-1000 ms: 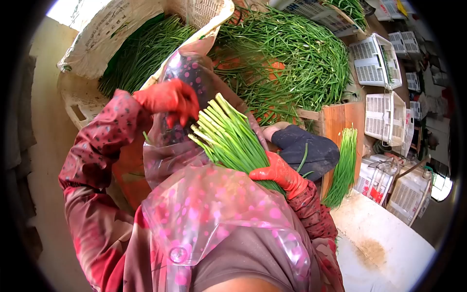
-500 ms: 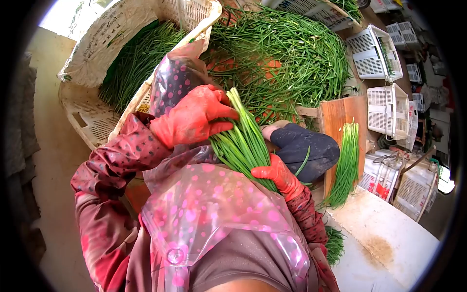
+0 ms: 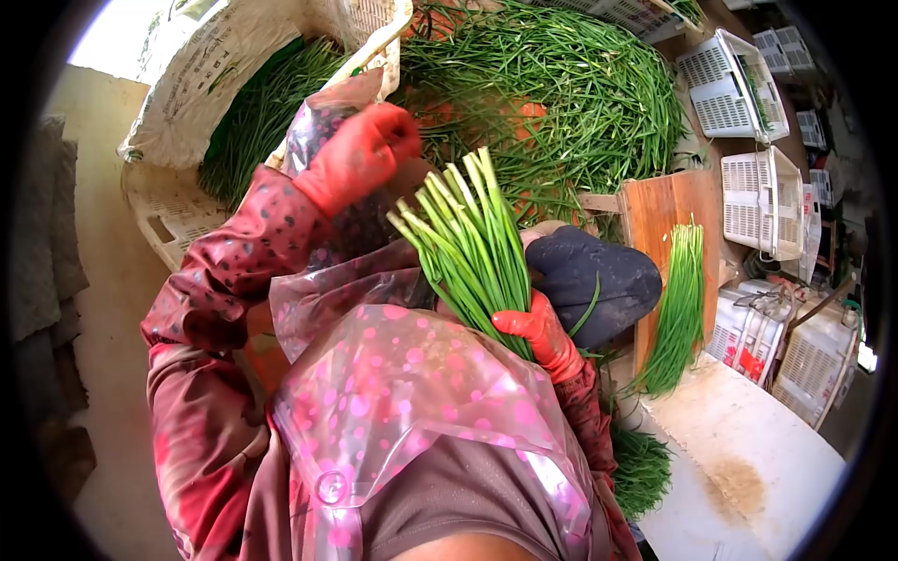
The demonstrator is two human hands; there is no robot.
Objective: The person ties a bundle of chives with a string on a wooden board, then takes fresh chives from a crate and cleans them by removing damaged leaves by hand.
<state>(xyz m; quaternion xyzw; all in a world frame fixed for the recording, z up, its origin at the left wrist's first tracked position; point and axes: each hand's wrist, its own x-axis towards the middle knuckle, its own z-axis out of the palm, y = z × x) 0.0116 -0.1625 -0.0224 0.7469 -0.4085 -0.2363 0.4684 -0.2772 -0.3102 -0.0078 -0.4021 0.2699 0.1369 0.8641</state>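
Note:
My right hand (image 3: 543, 338), in a red rubber glove, is closed around a bunch of garlic chives (image 3: 475, 252). The pale cut ends fan out away from my body, while the lower leaves disappear behind the hand and my dotted plastic apron (image 3: 412, 374). Up and to the left of the bunch, apart from it, my left hand (image 3: 365, 150) wears the same kind of glove. Its fingers are curled together and slightly blurred; whether anything is in them is hidden. A large heap of loose chives (image 3: 580, 93) lies beyond both hands.
At the left stands a big cream plastic basket (image 3: 178, 210) with a sack liner and more chives. A neat chive bundle (image 3: 681, 299) lies on a wooden board (image 3: 655, 201) at the right. White crates (image 3: 760, 201) line the right side, near a pale slab (image 3: 739, 439).
My left hand has pulled away from the top of the bunch, up and to the left. The bunch stays in my right hand, its pale ends now spread more loosely.

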